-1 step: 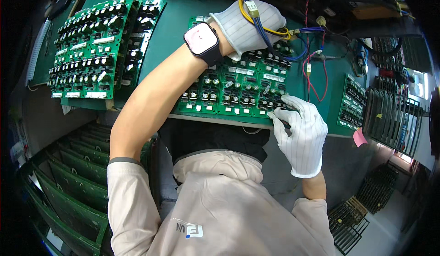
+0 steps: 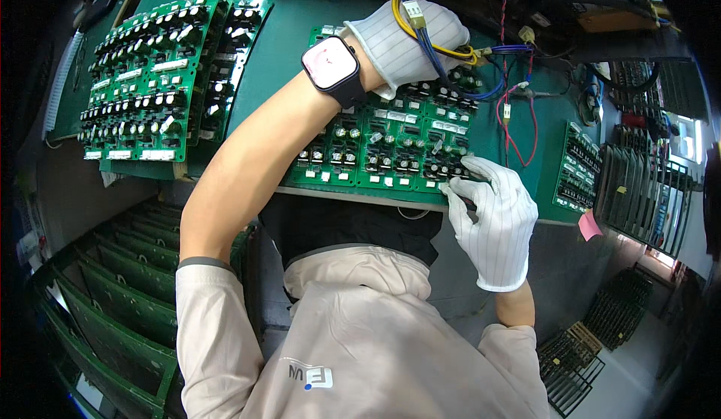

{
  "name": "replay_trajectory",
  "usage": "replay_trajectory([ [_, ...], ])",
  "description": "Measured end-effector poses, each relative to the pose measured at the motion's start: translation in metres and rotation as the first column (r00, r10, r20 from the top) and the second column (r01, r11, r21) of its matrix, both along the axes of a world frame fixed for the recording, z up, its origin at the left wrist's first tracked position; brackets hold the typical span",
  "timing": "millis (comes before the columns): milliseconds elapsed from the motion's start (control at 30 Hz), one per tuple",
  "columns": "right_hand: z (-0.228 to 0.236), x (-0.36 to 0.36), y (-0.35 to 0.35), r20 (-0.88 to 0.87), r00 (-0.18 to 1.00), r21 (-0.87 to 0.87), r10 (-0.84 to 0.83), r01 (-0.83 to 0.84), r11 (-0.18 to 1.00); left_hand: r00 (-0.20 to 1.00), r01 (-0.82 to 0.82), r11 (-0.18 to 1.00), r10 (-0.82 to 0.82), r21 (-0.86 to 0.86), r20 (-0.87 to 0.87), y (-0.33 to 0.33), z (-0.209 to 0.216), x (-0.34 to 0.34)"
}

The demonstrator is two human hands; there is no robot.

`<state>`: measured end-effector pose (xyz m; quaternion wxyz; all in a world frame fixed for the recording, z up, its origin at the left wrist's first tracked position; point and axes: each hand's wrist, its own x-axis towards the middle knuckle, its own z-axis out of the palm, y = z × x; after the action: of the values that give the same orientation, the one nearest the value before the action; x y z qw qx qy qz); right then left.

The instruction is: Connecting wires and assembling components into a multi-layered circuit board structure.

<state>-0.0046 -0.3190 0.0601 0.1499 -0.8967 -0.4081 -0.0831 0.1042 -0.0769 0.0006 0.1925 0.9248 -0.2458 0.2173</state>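
A green circuit board [image 2: 353, 175], full of capacitors and white connectors, lies at the front edge of the green bench. Over its far part reaches my left hand [image 2: 405, 40] in a striped white glove, with a watch on that wrist. Yellow and blue wires [image 2: 420, 32] with a white plug drape across this hand; its fingertips are hidden. My right hand [image 2: 496, 220], also gloved, is closed at the board's near right corner, thumb and forefinger pinched on the edge beside a white connector, other fingers curled over the components.
More populated boards [image 2: 143, 81] stack at the left of the bench. Red and purple wires [image 2: 518, 119] hang to the right. Another board [image 2: 577, 167] stands near a rack of panels [image 2: 646, 194] at the right. Green slotted racks [image 2: 120, 291] stand below left.
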Motion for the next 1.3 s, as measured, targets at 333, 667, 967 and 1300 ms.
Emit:
replay_trajectory([
  [333,0.0024,0.0000,0.0001,-0.030,0.999,-0.020,-0.017,0.017,1.000,0.999,-0.024,0.999,0.025,-0.021,0.038,-0.0007,-0.0076,0.0024],
  [667,0.0039,-0.0030,0.0046,-0.004,1.000,-0.048,-0.022,0.021,0.999,0.998,-0.062,0.997,0.063,-0.039,0.007,-0.0037,-0.0074,0.0012],
  [967,0.0019,-0.0014,0.0041,0.004,1.000,-0.031,-0.028,0.028,0.999,0.997,-0.083,0.996,0.083,-0.015,0.004,-0.0059,-0.0082,0.0021],
  [1300,0.0022,-0.0034,0.0064,-0.027,0.999,-0.042,-0.040,0.039,0.998,0.993,-0.096,0.995,0.096,0.009,-0.072,-0.0054,-0.0016,0.0017],
])
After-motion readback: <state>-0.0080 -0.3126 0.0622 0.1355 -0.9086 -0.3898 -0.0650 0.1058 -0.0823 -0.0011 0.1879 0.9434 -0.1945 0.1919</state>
